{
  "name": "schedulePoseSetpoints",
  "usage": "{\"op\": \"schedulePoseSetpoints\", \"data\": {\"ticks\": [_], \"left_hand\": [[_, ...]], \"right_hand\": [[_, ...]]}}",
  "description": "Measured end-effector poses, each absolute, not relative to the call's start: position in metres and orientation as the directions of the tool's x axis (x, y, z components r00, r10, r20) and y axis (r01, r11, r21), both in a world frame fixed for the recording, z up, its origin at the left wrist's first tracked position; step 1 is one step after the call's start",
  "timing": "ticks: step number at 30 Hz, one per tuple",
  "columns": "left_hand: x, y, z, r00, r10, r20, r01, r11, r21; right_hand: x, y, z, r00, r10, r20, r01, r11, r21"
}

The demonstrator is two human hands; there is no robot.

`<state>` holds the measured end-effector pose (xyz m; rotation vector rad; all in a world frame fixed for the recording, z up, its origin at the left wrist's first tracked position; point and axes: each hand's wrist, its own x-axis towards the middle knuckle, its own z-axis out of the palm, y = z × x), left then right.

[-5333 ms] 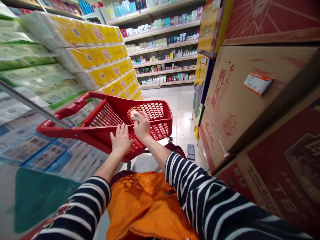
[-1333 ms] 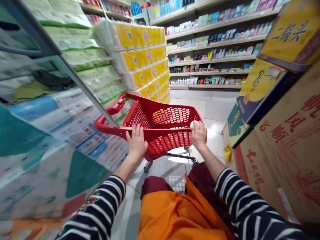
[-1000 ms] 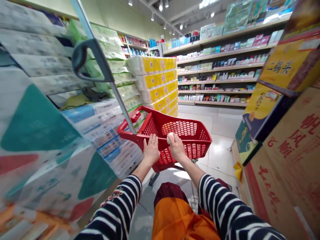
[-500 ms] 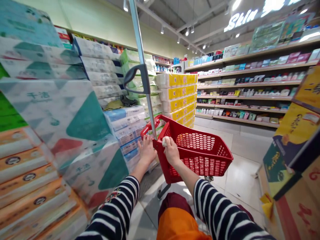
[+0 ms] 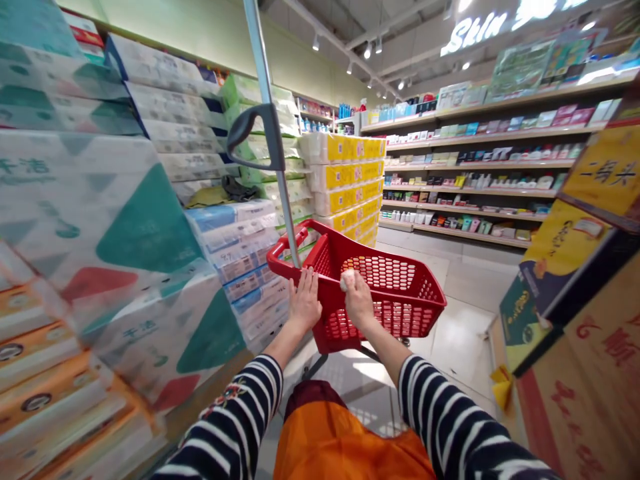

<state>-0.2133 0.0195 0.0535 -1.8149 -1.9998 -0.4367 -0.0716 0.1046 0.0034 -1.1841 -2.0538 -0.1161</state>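
Red cart stands on the tiled floor, handle end toward the stacked packs along the floor's left edge, front end toward the cartons along its right edge. Left hand lies on the cart's near rim, close to the handle-end corner; fingers straight and nearly together, thumb apart, nothing seen gripped. Right hand is at the same rim, farther toward the front, fingers bunched and pinching a white wad. Wad sits at the rim's inner side; contact beneath it hidden.

Metal pole with grey loop handle rises at the cart's handle-end corner; cannot tell whether it is fixed there. Beyond the cart: yellow-fronted packs in a stack, then shelves lined with small boxes and bottles. Striped sleeves on both arms; orange garment below.
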Motion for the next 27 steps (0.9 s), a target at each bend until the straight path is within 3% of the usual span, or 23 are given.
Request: {"op": "schedulePoseSetpoints", "data": {"ticks": [5,14,20,27], "left_hand": [[-0.187,0.034,0.05,-0.028,0.92,0.391,0.995,0.064,-0.08],[-0.155,0.042,0.037,0.009,0.952,0.305,0.987,0.039,-0.153],[-0.112,0.051,0.032,0.086,0.965,0.248,0.987,-0.049,-0.153],[-0.112,0.054,0.025,0.05,0.976,0.212,0.988,-0.017,-0.154]], "right_hand": [[-0.089,0.102,0.002,-0.341,0.699,0.629,0.748,0.607,-0.27],[0.037,0.122,-0.022,-0.149,0.82,0.552,0.907,0.336,-0.255],[0.025,0.119,-0.023,-0.292,0.781,0.552,0.872,0.454,-0.182],[0.1,0.134,-0.03,-0.1,0.858,0.503,0.956,0.223,-0.19]]}}
